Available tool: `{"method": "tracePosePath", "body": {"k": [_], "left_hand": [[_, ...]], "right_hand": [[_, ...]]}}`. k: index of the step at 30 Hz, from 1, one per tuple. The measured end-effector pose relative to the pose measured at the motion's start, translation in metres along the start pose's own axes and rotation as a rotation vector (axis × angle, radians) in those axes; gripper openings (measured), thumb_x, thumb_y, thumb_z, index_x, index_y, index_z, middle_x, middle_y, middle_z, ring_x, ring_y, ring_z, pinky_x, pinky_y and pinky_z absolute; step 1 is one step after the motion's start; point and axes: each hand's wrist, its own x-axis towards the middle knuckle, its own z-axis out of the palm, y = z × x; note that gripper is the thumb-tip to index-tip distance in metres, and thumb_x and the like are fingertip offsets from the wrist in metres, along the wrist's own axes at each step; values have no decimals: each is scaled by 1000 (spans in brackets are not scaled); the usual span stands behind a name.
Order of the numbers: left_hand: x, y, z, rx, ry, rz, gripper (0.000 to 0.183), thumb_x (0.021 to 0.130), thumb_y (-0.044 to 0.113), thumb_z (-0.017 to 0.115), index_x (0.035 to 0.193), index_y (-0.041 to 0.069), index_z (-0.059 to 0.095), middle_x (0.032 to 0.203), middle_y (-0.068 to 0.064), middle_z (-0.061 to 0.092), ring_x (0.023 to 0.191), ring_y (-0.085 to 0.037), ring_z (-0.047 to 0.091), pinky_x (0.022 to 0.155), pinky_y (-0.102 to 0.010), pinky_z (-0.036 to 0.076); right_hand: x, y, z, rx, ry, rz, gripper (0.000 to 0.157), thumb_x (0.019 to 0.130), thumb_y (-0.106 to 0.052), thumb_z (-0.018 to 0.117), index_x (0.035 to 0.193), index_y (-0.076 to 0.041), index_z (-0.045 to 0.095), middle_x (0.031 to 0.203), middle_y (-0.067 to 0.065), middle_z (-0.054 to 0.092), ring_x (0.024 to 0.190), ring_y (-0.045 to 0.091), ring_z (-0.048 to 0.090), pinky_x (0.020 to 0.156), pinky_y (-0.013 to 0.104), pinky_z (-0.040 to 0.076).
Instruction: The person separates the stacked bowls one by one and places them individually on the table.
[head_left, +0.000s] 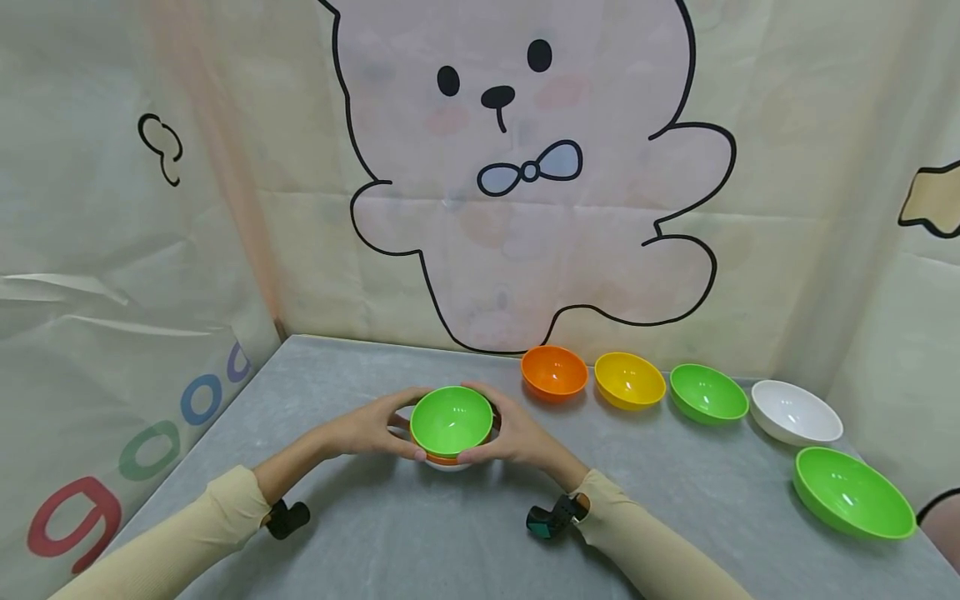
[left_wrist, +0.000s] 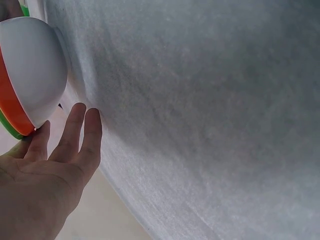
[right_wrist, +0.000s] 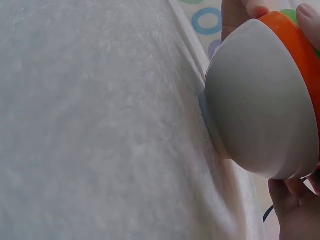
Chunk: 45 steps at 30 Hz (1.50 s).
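Both of my hands hold a small stack of bowls in the middle of the table. My left hand (head_left: 371, 429) grips its left side and my right hand (head_left: 517, 429) its right side, thumbs at the near rim. A green bowl (head_left: 452, 419) sits on top. Under it shows the rim of an orange bowl (left_wrist: 11, 95), and lowest is a white bowl (right_wrist: 260, 100), its base close over the cloth. In the left wrist view, some fingertips meet the coloured rims while other fingers (left_wrist: 90, 140) stretch out past the white bowl.
Along the back right stand an orange bowl (head_left: 554, 373), a yellow bowl (head_left: 630, 381), a green bowl (head_left: 708, 394) and a white bowl (head_left: 797, 412). A larger green bowl (head_left: 853, 493) is near the right edge. Grey cloth covers the table (head_left: 420, 550); printed curtains (head_left: 795, 167) hang around it.
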Motion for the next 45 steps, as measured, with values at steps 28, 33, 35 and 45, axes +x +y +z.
{"method": "tracePosePath", "body": {"k": [28,33,35,45], "left_hand": [[0,2,0,12,4,16,85,88,17,83,155,2,34,153,-17,39,125,-38,53,101,-51,48],[0,1,0,12,-3,10,87,88,17,83,156,1,32,154,-17,37,120,-36,57,101,-50,48],[0,2,0,11,-3,-1,88,87,18,84,156,2,31,154,-17,37,118,-35,59,100,-50,49],[0,1,1,40,9,-25,87,85,22,86,155,6,37,151,-13,43,125,-35,54,100,-46,49]], "right_hand": [[0,-9,-18,87,71,-138,92,74,-8,93,152,-8,44,144,9,52,125,32,53,105,42,45],[-4,-13,-24,112,85,-118,93,74,-4,92,152,-6,42,146,12,49,127,33,52,106,42,45],[-5,-14,-26,127,90,-122,94,73,-3,92,152,-5,42,146,12,48,127,33,52,106,43,45],[-14,-17,-41,137,132,-101,100,72,-2,93,155,-3,37,150,11,45,129,33,49,105,41,46]]}}
